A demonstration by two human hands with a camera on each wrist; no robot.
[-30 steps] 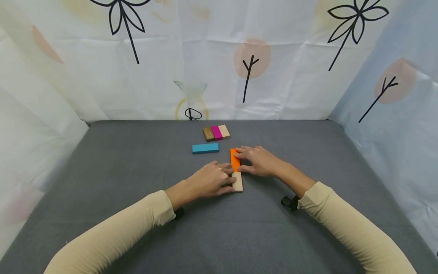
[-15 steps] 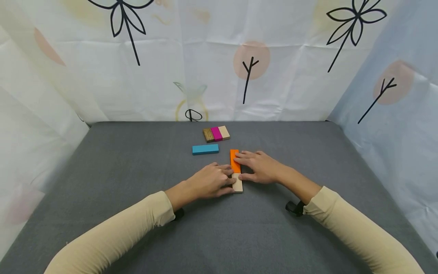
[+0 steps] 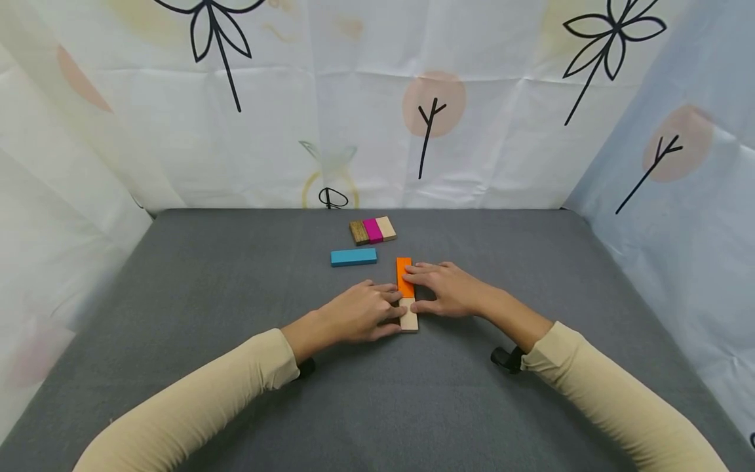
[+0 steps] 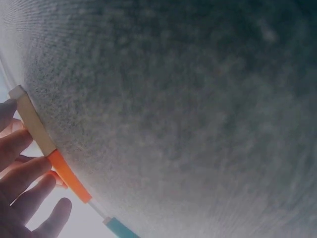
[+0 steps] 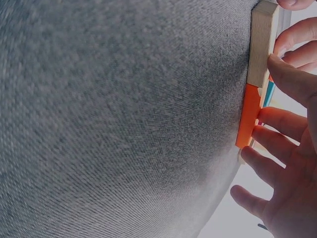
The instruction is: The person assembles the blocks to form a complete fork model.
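An orange block (image 3: 402,265) and a natural wood block (image 3: 409,322) lie flat end to end on the grey cloth, the orange one farther away. From the left, my left hand (image 3: 362,312) rests its fingertips along both blocks, fingers fairly straight. My right hand (image 3: 451,290) touches them from the right, with fingertips over the orange block and the thumb on the wood block. In the right wrist view, the thumb sits at the top edge of the wood block (image 5: 262,47), while the fingers spread beside the orange block (image 5: 248,116).
A blue block (image 3: 354,257) lies crosswise, behind and left of the orange one. Farther back, a brown-gold block (image 3: 359,233), a magenta block (image 3: 373,230) and a pale wood block (image 3: 386,227) sit side by side. A patterned curtain (image 3: 501,144) hangs behind the table.
My right hand has slid slightly toward me, its thumb going from the orange block to the wood block. Over the last half second both hands stay nearly still.
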